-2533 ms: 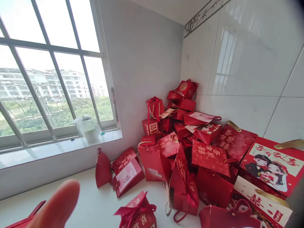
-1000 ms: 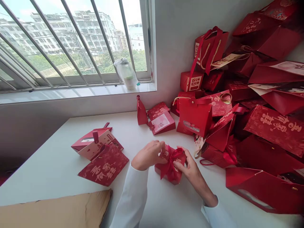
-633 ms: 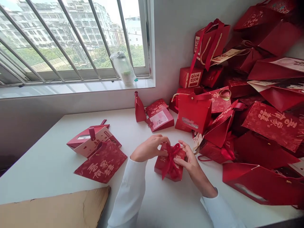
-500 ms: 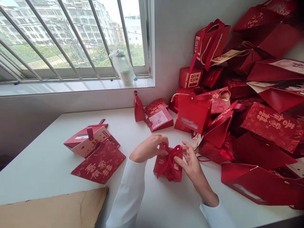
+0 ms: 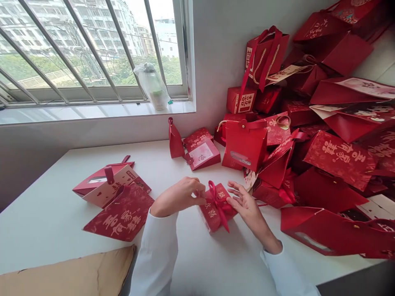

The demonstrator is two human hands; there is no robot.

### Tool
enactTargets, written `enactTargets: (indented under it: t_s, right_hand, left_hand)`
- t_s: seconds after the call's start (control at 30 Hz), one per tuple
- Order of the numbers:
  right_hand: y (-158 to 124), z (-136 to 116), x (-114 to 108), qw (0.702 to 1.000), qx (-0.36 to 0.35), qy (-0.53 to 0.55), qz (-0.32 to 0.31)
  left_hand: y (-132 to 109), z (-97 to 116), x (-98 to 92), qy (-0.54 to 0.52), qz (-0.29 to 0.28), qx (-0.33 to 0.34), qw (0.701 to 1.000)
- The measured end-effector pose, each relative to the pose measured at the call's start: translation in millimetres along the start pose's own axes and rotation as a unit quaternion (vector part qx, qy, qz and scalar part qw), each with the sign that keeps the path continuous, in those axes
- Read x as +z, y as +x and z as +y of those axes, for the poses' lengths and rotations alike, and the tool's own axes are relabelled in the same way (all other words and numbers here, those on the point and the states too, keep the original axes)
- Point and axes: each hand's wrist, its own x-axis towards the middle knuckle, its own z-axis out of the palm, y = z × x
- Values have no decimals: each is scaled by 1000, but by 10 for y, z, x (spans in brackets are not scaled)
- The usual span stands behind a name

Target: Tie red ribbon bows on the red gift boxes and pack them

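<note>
A small red gift box (image 5: 212, 211) with gold characters lies tilted on the white table (image 5: 43, 185), tied with a red satin ribbon (image 5: 219, 203). My left hand (image 5: 180, 197) grips the box's upper left corner between fingers and thumb. My right hand (image 5: 247, 205) is open with its fingers spread, and its fingertips are just right of the box, by the ribbon's end. Both of my white sleeves show. The underside of the box is hidden.
A heap of red paper gift bags (image 5: 336, 156) fills the right side against the wall. Flattened red boxes (image 5: 119, 213) lie at left, others (image 5: 200, 150) at the back. A tan cushion (image 5: 70, 271) lies at the front edge. A wrapped bottle (image 5: 152, 86) stands on the windowsill.
The box has turned and shifted left, with its ribbon now looped upward. My right hand has let go and opened. My view has shifted slightly.
</note>
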Motion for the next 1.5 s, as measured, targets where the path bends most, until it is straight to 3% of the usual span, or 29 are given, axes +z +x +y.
enactTargets:
  t_s: [0.1,0.23,0.33,0.47,0.57,0.67,0.8,0.97,1.07,1.2,1.33,1.5]
  right_hand:
    - [117,-80,-36,999,-25,-21,22]
    - [-98,-201,-82,993,-63,-76,61]
    - [-372,-202,-99,988,-78,-129,12]
    - [-532,-133,54,987,-37,-154,-32]
    - [-417,-94,217,990,-38,-137,19]
    - [-184,-66,258,991,-86,-95,43]
    - [66,-30,112,989,-125,-75,0]
    - [56,-51,-116,990,-120,-66,-43]
    - [21,-140,-189,993,-110,-33,-14]
    - [104,-303,-181,988,-91,-103,67]
    - [244,-415,-116,984,-89,-142,55]
    - [339,-456,-53,999,-33,-6,41]
  left_hand:
    - [-12,67,33,6,-25,-27,999]
    - [4,150,82,0,-52,-66,996]
    - [21,145,101,-18,-65,-76,995]
    - [27,108,105,-28,-62,-71,995]
    - [19,100,100,-15,-59,-66,996]
    - [14,98,94,16,-30,-68,997]
    - [17,92,102,10,-24,-72,997]
    - [-39,56,81,-17,15,-53,998]
    - [-56,22,37,-15,97,-60,993]
    - [63,-1,45,-25,213,-40,976]
    - [243,37,153,-49,199,32,978]
    - [345,67,273,-44,159,35,986]
